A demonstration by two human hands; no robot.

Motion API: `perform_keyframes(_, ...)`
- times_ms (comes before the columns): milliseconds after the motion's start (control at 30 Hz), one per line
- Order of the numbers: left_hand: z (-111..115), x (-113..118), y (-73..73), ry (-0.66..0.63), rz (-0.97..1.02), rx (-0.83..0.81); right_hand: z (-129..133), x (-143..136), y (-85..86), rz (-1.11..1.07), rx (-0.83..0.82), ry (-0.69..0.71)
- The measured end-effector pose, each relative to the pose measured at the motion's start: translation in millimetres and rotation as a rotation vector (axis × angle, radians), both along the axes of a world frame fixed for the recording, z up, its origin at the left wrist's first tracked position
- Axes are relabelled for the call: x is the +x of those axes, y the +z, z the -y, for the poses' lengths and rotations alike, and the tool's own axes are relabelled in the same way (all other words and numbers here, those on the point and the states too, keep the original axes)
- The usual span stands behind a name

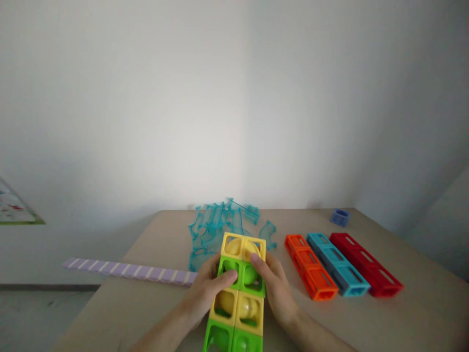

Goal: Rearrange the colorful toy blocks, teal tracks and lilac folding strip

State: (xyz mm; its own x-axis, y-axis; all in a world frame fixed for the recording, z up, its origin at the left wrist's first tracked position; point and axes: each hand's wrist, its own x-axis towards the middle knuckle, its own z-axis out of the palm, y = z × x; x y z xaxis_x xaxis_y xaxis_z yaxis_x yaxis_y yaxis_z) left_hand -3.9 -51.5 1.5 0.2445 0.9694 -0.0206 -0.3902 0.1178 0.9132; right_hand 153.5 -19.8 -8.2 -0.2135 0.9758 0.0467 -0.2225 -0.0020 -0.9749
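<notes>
Between my two hands is a stack of yellow and green plastic blocks (246, 292), joined two wide in alternating rows, with rounded hollows inside the square frames. My left hand (208, 288) grips its left side, thumb lying over a green block. On the right side my right hand (276, 283) holds it, with the thumb resting near the top yellow block. The fingers behind the stack are hidden. The lower end of the stack runs out of the bottom of the view.
Translucent teal track pieces (216, 222) lie in a heap behind the stack. To the right are an orange block column (309, 266), a blue one (337, 264) and a red one (366, 266). A small blue-violet block (340, 217) sits farther back. A striped lavender strip (135, 271) overhangs the table's (146, 244) left edge.
</notes>
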Motion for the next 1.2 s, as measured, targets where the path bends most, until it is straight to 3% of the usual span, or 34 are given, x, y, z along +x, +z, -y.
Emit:
perform_keyframes(300,0.2,1.6,0.7,0.059,0.05,-0.046,-2.3,1.0,-0.6,-0.192,-0.062,0.142)
perform_keyframes(433,-2.1,-0.1,1.9,0.049,0.045,-0.021,-2.3,-0.3,0.5,-0.143,-0.039,0.115)
perform_keyframes(600,-9.6,-6.2,-6.6,0.135,-0.051,0.02,1.6,-2.3,5.6,-0.099,0.017,0.179)
perform_keyframes(733,-8.6,-9.8,-5.4,0.107,-0.084,0.04,2.9,-1.6,7.4,-0.071,0.031,0.201)
perform_keyframes(967,-2.3,-6.2,10.3,0.064,-0.048,0.057,-1.1,0.0,2.2,-0.113,-0.046,0.223)
perform_keyframes(1200,-6.2,-10.8,0.3,0.123,-0.044,0.038,-0.2,-1.6,-1.1,-0.27,-0.218,0.195)
